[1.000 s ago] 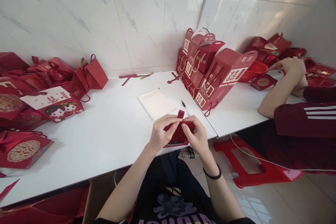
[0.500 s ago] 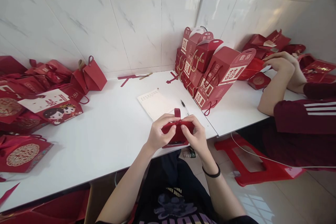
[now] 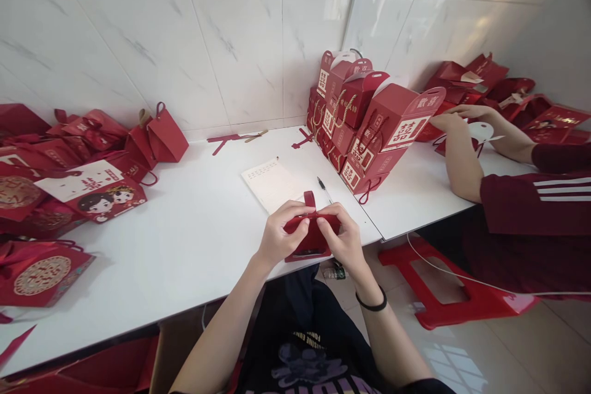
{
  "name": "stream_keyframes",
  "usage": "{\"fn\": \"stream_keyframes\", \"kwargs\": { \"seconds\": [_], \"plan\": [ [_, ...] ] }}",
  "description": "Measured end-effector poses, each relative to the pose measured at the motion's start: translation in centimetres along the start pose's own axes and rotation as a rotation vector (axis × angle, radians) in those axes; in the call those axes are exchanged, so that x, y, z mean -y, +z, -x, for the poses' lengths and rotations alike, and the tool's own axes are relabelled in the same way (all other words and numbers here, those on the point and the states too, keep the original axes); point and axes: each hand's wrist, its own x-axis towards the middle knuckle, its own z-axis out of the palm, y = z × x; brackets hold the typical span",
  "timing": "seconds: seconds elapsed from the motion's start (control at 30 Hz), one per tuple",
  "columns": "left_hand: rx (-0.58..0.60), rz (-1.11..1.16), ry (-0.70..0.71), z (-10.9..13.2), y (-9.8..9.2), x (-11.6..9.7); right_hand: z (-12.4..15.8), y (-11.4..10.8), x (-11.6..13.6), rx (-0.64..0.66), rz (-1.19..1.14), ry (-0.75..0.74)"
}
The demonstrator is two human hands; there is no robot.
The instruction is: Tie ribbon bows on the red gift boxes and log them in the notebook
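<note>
At the table's front edge, a small red gift box (image 3: 312,242) with a ribbon loop (image 3: 309,199) standing up from its top is between my hands. My left hand (image 3: 282,231) pinches the box's top edge from the left, thumb in front and fingers behind. From the right, my right hand (image 3: 340,233) grips the same edge in the same way, its thumb close to the ribbon. The fingertips of both hands nearly meet at the base of the loop. Parts of the box's sides are hidden behind my hands.
Beyond my hands lie a notepad (image 3: 270,181) and a pen (image 3: 324,189). Stacked red boxes (image 3: 369,129) stand right of them; more red gift boxes (image 3: 87,191) crowd the left. Red ribbon pieces (image 3: 228,138) lie by the wall. A co-worker's arm (image 3: 462,157) reaches over the table at right.
My hands keep nearly the same grip on the box and its ribbon. The co-worker's hands have moved left, and a white-topped piece now shows by their arms.
</note>
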Motion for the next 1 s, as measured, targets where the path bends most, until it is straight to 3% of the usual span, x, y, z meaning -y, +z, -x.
{"fn": "stream_keyframes", "kwargs": {
  "seconds": [0.8, 0.9, 1.0],
  "plan": [
    [-0.028, -0.032, -0.081, 0.0, 0.2, -0.3, -0.6, 0.1, 0.4, 0.031, 0.009, 0.044],
    [-0.047, -0.048, -0.076, 0.0, 0.3, -0.4, 0.2, -0.6, -0.6, 0.039, 0.005, 0.032],
    [-0.045, -0.051, -0.074, 0.1, 0.3, -0.3, 2.2, -2.5, -2.9, -0.092, 0.174, 0.115]
  ]
}}
